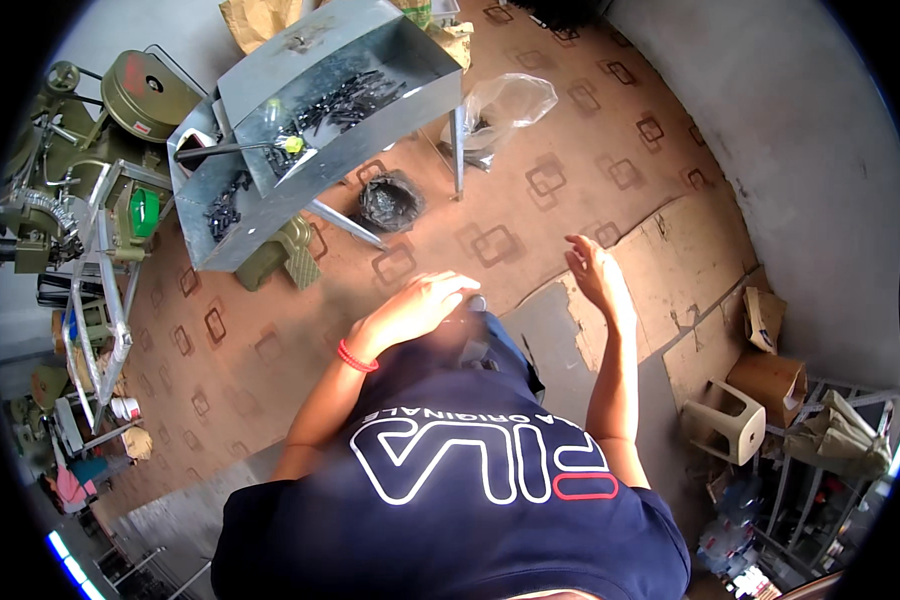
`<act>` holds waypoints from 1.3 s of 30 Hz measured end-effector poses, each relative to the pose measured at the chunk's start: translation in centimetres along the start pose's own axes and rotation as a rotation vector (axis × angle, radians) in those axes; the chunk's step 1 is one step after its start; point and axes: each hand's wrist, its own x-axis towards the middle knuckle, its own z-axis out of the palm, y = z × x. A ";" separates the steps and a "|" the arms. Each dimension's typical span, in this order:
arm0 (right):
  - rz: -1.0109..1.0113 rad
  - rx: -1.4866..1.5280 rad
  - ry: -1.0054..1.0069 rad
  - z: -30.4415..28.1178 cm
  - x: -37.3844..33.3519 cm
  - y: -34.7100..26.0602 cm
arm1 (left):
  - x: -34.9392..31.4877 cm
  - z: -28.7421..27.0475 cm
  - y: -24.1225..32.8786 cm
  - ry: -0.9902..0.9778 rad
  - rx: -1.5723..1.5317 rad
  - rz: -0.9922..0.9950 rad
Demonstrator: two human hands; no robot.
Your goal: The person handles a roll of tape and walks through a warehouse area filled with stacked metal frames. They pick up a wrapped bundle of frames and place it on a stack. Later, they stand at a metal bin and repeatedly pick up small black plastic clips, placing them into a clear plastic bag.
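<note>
My left hand [422, 304] is in front of my waist, palm down with its fingers stretched toward the right and nothing seen in it. A red bead bracelet [357, 357] circles that wrist. Further right, my right hand [592, 272] hangs in the air with loosely bent fingers apart, holding nothing that shows. Neither touches the grey metal tray bin [370, 137] ahead on the left. Small dark parts [355, 100] lie heaped in its larger compartment, and more dark pieces [224, 212] in the smaller one. A dark-handled tool [232, 149] with a yellow-green end rests across the divider.
A green machine [148, 95] stands left of the bin. On the patterned floor are a black-lined bucket [390, 202] and a clear plastic bag [510, 105]. Flattened cardboard [670, 260] lies to the right, near a beige stool [725, 421], a cardboard box [770, 385] and a metal rack [820, 480].
</note>
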 end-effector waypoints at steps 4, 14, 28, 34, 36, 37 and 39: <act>0.165 0.260 -0.216 1.4 1.2 -0.5 | 2.8 -0.6 -1.0 0.004 0.054 0.028; 0.288 0.423 -0.419 2.5 1.1 1.4 | 11.3 -7.6 -7.1 0.494 -0.143 -0.085; -0.205 0.399 -0.392 3.1 31.0 -9.2 | 14.7 -17.8 -19.3 1.020 0.063 -0.518; -0.552 0.214 -0.637 12.6 38.7 -15.4 | 14.5 -17.8 -20.4 1.087 -0.112 -0.538; -0.652 0.085 -0.606 16.6 39.9 -16.2 | 14.3 -17.6 -21.0 1.113 -0.233 -0.509; -0.663 -0.002 -0.564 18.0 40.2 -16.7 | 14.3 -17.7 -21.0 1.116 -0.301 -0.499; -0.689 -0.175 -0.482 19.9 40.4 -17.8 | 14.1 -17.6 -21.2 1.138 -0.360 -0.489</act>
